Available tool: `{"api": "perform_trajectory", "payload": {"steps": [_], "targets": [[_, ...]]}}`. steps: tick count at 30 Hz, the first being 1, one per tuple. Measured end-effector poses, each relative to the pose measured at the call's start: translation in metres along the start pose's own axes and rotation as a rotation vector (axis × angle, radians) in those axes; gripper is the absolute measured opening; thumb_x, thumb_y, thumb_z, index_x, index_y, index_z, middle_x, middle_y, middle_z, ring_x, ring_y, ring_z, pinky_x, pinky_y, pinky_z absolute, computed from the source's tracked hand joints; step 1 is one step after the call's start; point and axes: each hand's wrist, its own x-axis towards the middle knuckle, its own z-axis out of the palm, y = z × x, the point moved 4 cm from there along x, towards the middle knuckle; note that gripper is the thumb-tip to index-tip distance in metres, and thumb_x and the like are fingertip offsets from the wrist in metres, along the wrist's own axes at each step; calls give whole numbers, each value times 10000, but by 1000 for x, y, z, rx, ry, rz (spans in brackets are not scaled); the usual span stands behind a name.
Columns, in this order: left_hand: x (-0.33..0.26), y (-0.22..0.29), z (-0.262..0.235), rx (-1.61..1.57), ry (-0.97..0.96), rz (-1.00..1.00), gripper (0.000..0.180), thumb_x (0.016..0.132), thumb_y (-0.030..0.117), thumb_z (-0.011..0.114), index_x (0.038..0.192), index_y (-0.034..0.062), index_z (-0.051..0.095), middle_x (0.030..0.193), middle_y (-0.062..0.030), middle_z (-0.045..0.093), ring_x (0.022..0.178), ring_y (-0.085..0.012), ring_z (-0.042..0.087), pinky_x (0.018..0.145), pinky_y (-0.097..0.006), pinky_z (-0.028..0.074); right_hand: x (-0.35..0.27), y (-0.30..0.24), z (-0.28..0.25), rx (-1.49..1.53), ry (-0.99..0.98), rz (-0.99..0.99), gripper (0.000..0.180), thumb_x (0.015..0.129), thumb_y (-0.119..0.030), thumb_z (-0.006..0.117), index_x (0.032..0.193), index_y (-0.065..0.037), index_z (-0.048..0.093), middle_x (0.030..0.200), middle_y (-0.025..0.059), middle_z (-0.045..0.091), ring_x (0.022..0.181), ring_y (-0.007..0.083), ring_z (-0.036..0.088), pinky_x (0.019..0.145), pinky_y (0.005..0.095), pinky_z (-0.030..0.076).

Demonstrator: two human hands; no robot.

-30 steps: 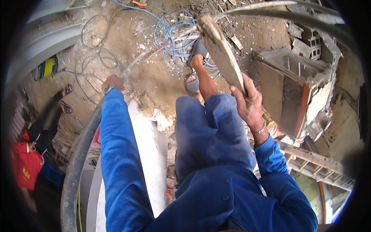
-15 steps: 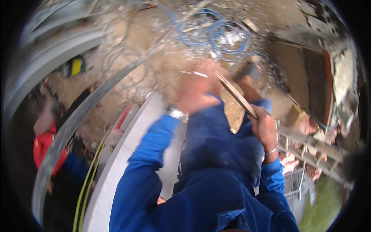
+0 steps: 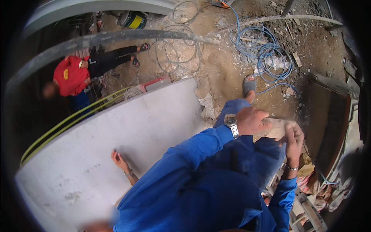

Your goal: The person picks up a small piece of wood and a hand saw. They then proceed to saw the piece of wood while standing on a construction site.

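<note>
Board [image 3: 277, 129] held over the thighs [image 3: 266, 154], not set down
Left grip [image 3: 251, 120] curls closely over 1 end; right grip [image 3: 294, 138] pinches the other, thumb against fingers. To the left is a white slab [image 3: 154, 116]; farther off, blue hose [image 3: 266, 49] and a person in red [image 3: 71, 76].

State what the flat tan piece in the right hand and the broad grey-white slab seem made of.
Flat tan piece: probably matte wood, by its dull, straight-edged face. Broad grey-white slab: perhaps plaster or painted concrete, smooth with grey scuffs.
</note>
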Motion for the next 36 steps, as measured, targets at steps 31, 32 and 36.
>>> {"api": "perform_trajectory", "payload": {"steps": [31, 32, 36], "targets": [[-48, 213, 65, -235, 125, 258, 355, 1049, 268, 476, 900, -33, 591, 742, -134, 597, 769, -138, 548, 708, -395, 462, -220, 208, -208, -153, 495, 159, 787, 891, -410, 714, 1455, 73, 450, 1470, 261, 504, 1391, 334, 469, 1153, 394, 362], [-58, 218, 60, -284, 145, 177, 366, 1053, 276, 474, 896, -33, 591, 744, -98, 593, 809, -85, 517, 713, -375, 462, -220, 204, -216, -158, 486, 127, 763, 871, -414, 720, 1420, 66, 495, 1418, 266, 544, 1342, 346, 513, 1127, 402, 392], [-63, 178, 54, -88, 196, 218, 336, 1044, 280, 498, 942, -20, 607, 802, -107, 610, 813, -93, 530, 728, -356, 473, -192, 157, -247, -155, 445, -113, 600, 830, -358, 747, 1246, 62, 644, 1169, 236, 695, 1092, 325, 670, 974, 394, 511]]}}
